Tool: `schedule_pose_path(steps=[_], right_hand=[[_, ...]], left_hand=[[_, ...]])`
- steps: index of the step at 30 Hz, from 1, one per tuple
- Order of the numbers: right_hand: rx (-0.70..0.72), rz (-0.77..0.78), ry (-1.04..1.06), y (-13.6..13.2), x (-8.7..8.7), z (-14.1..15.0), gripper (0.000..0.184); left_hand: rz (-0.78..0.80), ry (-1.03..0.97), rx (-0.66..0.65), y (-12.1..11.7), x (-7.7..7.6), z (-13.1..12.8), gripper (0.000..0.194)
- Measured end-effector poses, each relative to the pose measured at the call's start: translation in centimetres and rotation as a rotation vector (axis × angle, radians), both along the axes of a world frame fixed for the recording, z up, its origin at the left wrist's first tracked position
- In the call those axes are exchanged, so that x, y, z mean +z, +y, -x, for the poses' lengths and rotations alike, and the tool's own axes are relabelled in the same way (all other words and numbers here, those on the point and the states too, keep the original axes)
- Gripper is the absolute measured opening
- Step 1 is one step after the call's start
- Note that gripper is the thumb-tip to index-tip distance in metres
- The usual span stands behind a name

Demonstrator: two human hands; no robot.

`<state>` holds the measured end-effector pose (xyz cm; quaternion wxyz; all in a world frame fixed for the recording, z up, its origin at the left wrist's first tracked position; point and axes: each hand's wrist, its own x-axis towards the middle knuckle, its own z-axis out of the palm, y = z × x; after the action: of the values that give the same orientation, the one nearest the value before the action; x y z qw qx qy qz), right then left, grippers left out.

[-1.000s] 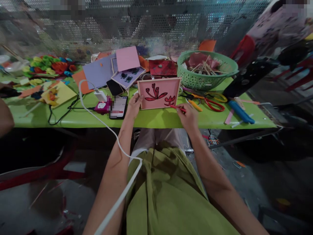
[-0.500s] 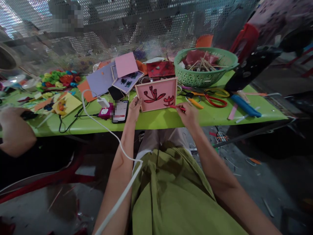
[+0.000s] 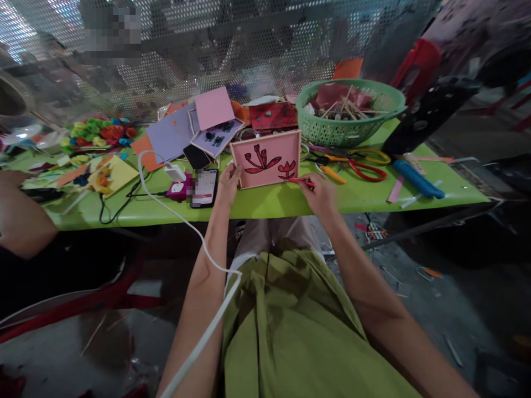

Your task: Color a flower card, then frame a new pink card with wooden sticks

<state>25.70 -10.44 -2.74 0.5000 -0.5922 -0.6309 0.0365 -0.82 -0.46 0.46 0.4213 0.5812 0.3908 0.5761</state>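
Pink framed picture (image 3: pixel 267 159) gripped by left fingers (image 3: pixel 237 171), right fingers (image 3: pixel 308 189) closed round red pen (image 3: pixel 295 180), text on phone (image 3: pixel 207 182) unreadable

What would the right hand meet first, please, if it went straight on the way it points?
The right hand would probably meet the drawing, where its pen points; the exact gap is unclear.

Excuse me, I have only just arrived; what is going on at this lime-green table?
The person's left hand holds a pale-framed pink rectangular picture by its left side, tilted up over the lime-green table. The right hand holds a slim red pen-like tool, its tip at or near the base of the smaller black-outlined red flower.
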Motion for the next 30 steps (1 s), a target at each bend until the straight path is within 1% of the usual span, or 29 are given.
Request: schedule_pose_path(steps=[8, 12, 17, 23, 25, 27, 30], right_hand=[[0.022, -0.004, -0.003, -0.24, 0.28, -0.03, 0.01], [-0.003, -0.034, 0.02, -0.59, 0.62, -0.04, 0.012], [-0.01, -0.039, 0.011, -0.68, 0.73, -0.07, 0.011], [-0.003, -0.008, -0.019, -0.44, 0.51, -0.19, 0.01], [0.009, 0.009, -0.023, -0.42, 0.49, -0.17, 0.01], [0.028, 0.01, -0.002, -0.47, 0.52, -0.1, 0.011], [0.03, -0.029, 0.062, -0.61, 0.58, -0.07, 0.013]], left_hand=[[0.003, 0.009, -0.014, -0.47, 0.37, -0.01, 0.047], [0.003, 0.004, -0.011, -0.54, 0.53, -0.16, 0.048], [0.035, -0.036, -0.02, -0.58, 0.66, -0.43, 0.041], [0.015, -0.042, -0.052, -0.57, 0.41, -0.3, 0.047], [0.015, -0.039, -0.044, -0.54, 0.29, -0.24, 0.049], [0.019, -0.04, -0.035, -0.48, 0.19, -0.2, 0.05], [0.011, -0.034, -0.047, -0.32, 0.06, -0.1, 0.048]])
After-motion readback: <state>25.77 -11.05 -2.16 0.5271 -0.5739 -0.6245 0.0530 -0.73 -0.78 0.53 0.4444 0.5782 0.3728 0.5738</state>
